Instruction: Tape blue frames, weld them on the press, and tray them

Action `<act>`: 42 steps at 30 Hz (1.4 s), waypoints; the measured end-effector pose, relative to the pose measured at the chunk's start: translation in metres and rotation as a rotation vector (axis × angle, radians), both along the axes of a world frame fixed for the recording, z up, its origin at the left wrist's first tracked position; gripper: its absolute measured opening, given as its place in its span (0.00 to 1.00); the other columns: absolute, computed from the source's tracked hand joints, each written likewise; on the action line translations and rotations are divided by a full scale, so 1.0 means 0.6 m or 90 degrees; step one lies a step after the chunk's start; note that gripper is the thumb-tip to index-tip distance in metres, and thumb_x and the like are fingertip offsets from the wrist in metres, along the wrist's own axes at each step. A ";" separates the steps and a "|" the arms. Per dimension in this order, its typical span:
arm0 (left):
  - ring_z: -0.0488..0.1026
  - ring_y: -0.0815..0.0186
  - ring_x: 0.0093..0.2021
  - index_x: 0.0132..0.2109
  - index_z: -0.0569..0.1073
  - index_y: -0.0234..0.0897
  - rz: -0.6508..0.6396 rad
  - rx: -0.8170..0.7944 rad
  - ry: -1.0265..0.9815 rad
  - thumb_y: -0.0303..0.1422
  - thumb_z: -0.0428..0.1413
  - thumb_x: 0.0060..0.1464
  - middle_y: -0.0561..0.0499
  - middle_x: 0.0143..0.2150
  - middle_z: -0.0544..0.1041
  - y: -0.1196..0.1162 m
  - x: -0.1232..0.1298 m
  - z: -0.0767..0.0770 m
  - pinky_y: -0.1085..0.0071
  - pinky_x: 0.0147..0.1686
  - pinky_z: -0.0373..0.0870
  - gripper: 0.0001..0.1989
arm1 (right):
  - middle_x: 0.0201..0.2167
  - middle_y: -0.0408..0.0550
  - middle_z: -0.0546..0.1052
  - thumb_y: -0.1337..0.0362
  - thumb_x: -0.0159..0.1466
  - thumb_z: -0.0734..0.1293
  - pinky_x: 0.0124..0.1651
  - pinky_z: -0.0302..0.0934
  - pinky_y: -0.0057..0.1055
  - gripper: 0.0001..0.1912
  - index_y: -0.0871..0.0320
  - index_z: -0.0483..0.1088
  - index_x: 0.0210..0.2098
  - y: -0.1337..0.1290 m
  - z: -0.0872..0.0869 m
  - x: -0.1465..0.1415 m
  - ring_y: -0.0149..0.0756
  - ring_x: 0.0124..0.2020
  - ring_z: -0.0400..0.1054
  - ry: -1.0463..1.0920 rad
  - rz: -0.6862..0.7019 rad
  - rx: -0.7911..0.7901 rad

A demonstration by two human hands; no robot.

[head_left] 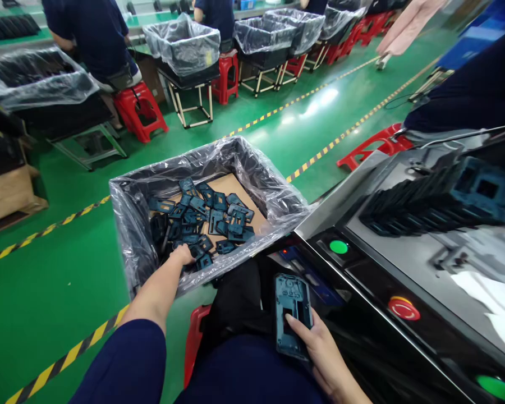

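Note:
My left hand (pixel 180 255) reaches over the near rim of a plastic-lined bin (pixel 252 163), its fingers curled down at the edge of a loose pile of dark teal moulded plastic frames (pixel 206 216). Whether it grips one is hidden. Cardboard (pixel 246 191) shows under the pile at the bin's bottom. My right hand (pixel 317 342) is low at the centre, holding a single teal plastic frame (pixel 292 314) upright, with a rectangular opening in it. My thumb lies across that frame's lower edge.
To the right stands a black and steel machine (pixel 404 258) with a green button (pixel 339 247), a red stop button (pixel 404 308) and a stack of teal frames (pixel 425 196). Seated co-workers (pixel 88 39), further lined bins (pixel 185 45) and red stools (pixel 138 109) stand beyond, on a green floor (pixel 54 269).

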State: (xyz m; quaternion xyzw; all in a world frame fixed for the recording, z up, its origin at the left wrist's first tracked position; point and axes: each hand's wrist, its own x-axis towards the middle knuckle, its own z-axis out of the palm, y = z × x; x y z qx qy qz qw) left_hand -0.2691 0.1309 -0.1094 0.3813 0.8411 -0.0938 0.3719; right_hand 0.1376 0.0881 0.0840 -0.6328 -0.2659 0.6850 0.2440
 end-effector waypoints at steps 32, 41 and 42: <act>0.73 0.58 0.46 0.47 0.75 0.50 -0.642 0.214 -0.414 0.35 0.58 0.52 0.55 0.44 0.79 -0.033 0.261 0.472 0.70 0.45 0.63 0.14 | 0.32 0.41 0.75 0.56 0.48 0.76 0.33 0.64 0.30 0.27 0.57 0.67 0.44 0.024 0.030 0.072 0.29 0.28 0.68 0.138 0.147 0.011; 0.73 0.56 0.41 0.47 0.74 0.46 -0.836 0.168 -0.336 0.31 0.61 0.48 0.48 0.42 0.74 -0.002 0.389 0.492 0.67 0.38 0.64 0.17 | 0.36 0.43 0.75 0.40 0.56 0.68 0.44 0.63 0.32 0.30 0.56 0.70 0.48 0.008 0.026 0.079 0.32 0.35 0.68 0.209 0.314 0.048; 0.73 0.56 0.41 0.49 0.74 0.47 -0.836 0.176 -0.340 0.31 0.62 0.48 0.48 0.43 0.73 0.000 0.392 0.491 0.67 0.38 0.64 0.19 | 0.38 0.44 0.75 0.40 0.55 0.68 0.46 0.62 0.33 0.31 0.56 0.70 0.49 0.008 0.028 0.081 0.33 0.38 0.68 0.221 0.326 0.064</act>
